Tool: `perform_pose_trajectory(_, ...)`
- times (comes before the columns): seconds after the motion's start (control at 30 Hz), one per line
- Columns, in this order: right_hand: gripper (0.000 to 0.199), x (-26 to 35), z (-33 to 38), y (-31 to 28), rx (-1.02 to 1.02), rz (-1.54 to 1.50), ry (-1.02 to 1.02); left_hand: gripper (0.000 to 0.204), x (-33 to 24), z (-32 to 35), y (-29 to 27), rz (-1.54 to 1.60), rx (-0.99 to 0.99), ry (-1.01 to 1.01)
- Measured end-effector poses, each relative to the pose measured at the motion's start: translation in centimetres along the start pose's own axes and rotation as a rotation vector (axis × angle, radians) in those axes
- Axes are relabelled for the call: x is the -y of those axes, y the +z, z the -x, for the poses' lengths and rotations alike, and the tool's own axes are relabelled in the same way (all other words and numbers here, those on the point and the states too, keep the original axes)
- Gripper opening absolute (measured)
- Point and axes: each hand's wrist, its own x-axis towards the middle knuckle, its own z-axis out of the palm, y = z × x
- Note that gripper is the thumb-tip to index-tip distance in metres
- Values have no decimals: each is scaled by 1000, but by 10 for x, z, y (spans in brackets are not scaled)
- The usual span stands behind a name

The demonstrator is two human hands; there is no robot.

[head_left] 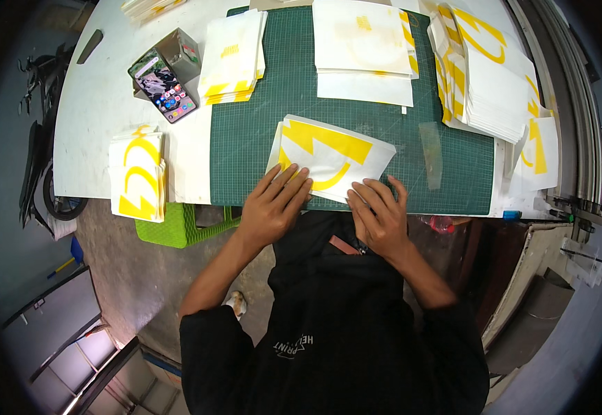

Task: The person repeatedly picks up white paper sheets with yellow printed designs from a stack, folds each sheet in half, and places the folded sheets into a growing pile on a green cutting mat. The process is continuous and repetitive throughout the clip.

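A white paper piece with bold yellow print [367, 145], looking like a folded paper bag or small stack, lies tilted near the front edge of the green cutting mat [453, 180]. My left hand [277, 204] presses on its lower left corner with the fingers laid out flat. On the lower right edge of the same paper rests my right hand [382, 218], its fingers stretched and slightly apart. Both palms hang over the table's front edge. Whether there is more than one layer under my fingers is hard to make out.
White-and-yellow paper stacks stand at left [135, 176], back left [228, 55], back middle [363, 45] and right [487, 76]. A phone [163, 86] leans on a grey box [180, 55]. A clear strip [430, 155] lies on the mat. Below is a green stool [176, 228].
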Motion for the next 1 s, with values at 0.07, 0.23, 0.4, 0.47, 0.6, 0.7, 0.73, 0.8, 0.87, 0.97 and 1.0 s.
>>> perform_pose_trajectory(0.07,26,4,3,-1,13,-12,8,33,-5,7,0,6,11,-22)
perform_pose_trajectory(0.23,25,11,9,1,19,-4,20,38,-6,13,2,47,32,-51)
perform_pose_trajectory(0.4,27,9,11,1,30,-4,29,41,-5,14,3,70,49,-53)
perform_pose_trajectory(0.47,27,10,10,1,29,1,27,41,-4,17,4,63,43,-62)
perform_pose_trajectory(0.6,26,10,11,1,37,24,26,47,-5,18,5,85,29,-64)
perform_pose_trajectory(0.7,25,9,13,2,38,24,30,41,-6,19,6,75,38,-75)
perform_pose_trajectory(0.73,26,9,14,2,42,24,29,41,-6,19,6,76,37,-75)
perform_pose_trajectory(0.8,26,9,14,1,51,23,29,41,-6,19,6,79,36,-75)
perform_pose_trajectory(0.87,26,9,15,1,55,25,28,42,-6,21,6,78,36,-84)
perform_pose_trajectory(0.97,26,9,16,2,58,32,31,43,-6,20,5,77,42,-86)
perform_pose_trajectory(1.0,26,8,17,2,59,35,32,43,-6,19,4,77,43,-86)
